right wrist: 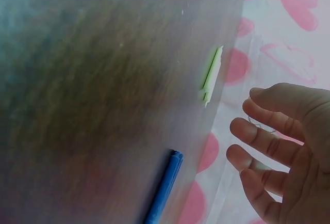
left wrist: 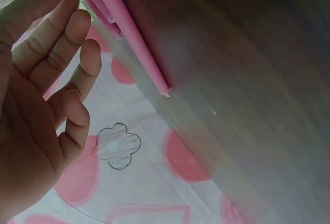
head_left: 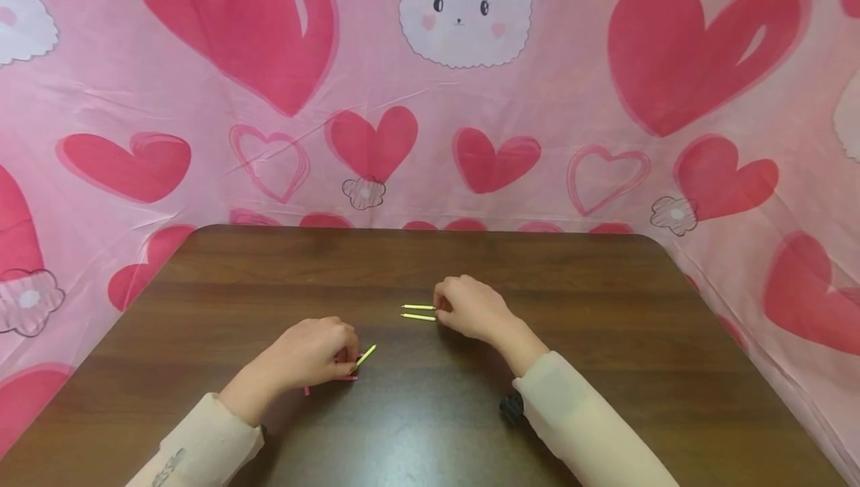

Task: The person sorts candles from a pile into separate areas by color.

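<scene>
1. Left hand point(head_left: 312, 356) sits lower left of centre on the brown table point(head_left: 605, 308), fingers curled over pink sticks point(left wrist: 131, 33), with a yellow stick point(head_left: 365, 357) poking out to its right.
2. Right hand point(head_left: 470, 308) is at mid-frame, fingertips touching two yellow-green sticks point(head_left: 419, 312) lying side by side; its wrist view shows the fingers loosely bent and apart.
3. A blue stick point(right wrist: 164, 188) shows only at the bottom of the right wrist view.
4. The pink heart-print cloth point(head_left: 430, 98) fills the whole top half.

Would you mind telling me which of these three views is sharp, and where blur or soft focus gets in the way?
Head view: evenly lit and sharp, with the left hand, right hand and yellow sticks crisp. Left wrist view: the table is smeared, the pink sticks soft-edged. Right wrist view: the table is blurred, the blue stick soft.
</scene>
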`<state>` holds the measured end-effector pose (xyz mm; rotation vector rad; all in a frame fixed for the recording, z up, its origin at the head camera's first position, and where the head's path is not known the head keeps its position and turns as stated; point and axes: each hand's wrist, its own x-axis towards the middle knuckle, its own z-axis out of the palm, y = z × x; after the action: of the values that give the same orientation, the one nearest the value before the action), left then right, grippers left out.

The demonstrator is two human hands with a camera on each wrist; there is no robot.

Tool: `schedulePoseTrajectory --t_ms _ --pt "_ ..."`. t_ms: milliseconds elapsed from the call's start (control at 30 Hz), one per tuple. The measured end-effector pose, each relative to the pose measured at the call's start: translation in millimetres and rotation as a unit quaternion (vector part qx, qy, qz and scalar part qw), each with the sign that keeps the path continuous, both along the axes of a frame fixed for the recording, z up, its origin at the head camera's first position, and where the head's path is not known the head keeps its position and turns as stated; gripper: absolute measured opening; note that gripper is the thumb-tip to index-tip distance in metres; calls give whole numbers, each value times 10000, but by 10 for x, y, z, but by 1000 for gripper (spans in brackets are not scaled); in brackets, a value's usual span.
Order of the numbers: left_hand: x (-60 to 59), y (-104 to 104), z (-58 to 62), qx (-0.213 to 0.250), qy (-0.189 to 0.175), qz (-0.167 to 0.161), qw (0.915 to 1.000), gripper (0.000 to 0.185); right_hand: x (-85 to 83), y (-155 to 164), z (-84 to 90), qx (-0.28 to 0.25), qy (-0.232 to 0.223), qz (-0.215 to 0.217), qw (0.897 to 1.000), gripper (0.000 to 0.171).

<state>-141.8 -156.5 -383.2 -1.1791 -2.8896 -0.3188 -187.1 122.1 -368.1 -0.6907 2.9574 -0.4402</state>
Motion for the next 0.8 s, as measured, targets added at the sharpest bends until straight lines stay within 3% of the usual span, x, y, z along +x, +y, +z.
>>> schedulePoseTrajectory --t_ms 367,800 --pt "2 38 -19 -109 -105 59 9999 23 201 -15 17 -122 122 336 9993 7" --pt "17 59 -17 -177 25 94 9998 26 376 -112 -21 179 274 947 9950 4"
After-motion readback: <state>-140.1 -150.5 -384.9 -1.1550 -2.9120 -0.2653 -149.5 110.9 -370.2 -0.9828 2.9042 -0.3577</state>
